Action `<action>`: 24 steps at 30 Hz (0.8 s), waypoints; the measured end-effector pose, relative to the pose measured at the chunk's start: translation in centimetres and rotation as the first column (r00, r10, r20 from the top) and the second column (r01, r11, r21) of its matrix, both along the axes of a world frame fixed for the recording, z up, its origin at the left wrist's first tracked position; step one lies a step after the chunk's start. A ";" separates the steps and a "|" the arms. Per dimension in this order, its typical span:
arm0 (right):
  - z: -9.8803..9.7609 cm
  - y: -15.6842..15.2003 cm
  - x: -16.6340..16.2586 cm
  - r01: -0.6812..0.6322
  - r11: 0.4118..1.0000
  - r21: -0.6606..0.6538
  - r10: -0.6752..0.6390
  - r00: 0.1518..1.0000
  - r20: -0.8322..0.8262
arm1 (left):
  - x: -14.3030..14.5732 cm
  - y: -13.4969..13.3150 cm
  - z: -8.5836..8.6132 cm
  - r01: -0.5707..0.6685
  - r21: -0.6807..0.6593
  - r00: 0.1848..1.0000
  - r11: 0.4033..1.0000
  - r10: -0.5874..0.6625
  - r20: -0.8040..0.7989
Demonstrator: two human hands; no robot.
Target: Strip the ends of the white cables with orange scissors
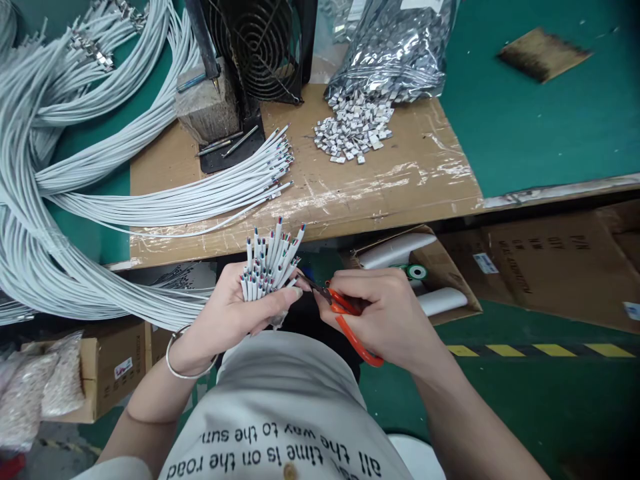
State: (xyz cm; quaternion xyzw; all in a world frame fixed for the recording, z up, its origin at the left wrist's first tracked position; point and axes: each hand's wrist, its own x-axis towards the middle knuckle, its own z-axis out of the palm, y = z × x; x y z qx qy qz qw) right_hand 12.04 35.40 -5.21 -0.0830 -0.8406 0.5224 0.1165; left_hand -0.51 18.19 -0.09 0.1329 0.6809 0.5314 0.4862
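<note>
My left hand (250, 303) is wrapped round a bundle of white cables (270, 260), whose cut ends point up and show small coloured wires. In my right hand (383, 313) is a pair of scissors (353, 327) with orange handles, my fingers closed about the grips. The dark blades reach toward the cables beside my left fingertips; whether they touch a cable I cannot tell. Behind my hands, another cable bundle (215, 197) lies on the cardboard sheet (400, 190) with its ends fanned out.
Thick loops of white cable (30, 167) cover the bench's left side. A soldering iron (205, 40) stands by a stone-like block (207, 107) and a fan (260, 47). Small white connector pieces (353, 127) spill before a silvery bag (395, 53). An open carton (450, 277) sits below the bench edge.
</note>
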 end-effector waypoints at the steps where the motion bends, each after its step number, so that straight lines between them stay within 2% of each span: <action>1: 0.0 -0.1 0.0 -0.001 1.000 0.001 0.001 1.000 -0.010 | 0.0 0.0 0.0 0.000 0.003 1.000 1.000 0.000 0.000; 3: -0.1 -0.2 -0.1 0.011 1.000 0.001 -0.011 1.000 -0.026 | 0.0 0.2 0.2 -0.001 0.012 1.000 1.000 0.001 -0.004; 11: -1.1 0.0 0.3 0.189 0.981 -0.037 -0.190 0.981 -0.037 | 0.1 0.4 0.2 -0.102 0.087 0.995 0.991 0.104 -0.013; 19: -0.8 0.0 0.7 0.114 0.993 -0.028 -0.114 0.993 0.021 | -0.2 0.2 -0.1 -0.116 0.147 0.993 0.982 0.114 0.021; 24: -0.8 -0.1 0.5 0.116 0.993 -0.014 -0.116 0.993 0.010 | -0.2 0.4 -0.3 -0.100 0.126 0.994 0.987 0.095 0.047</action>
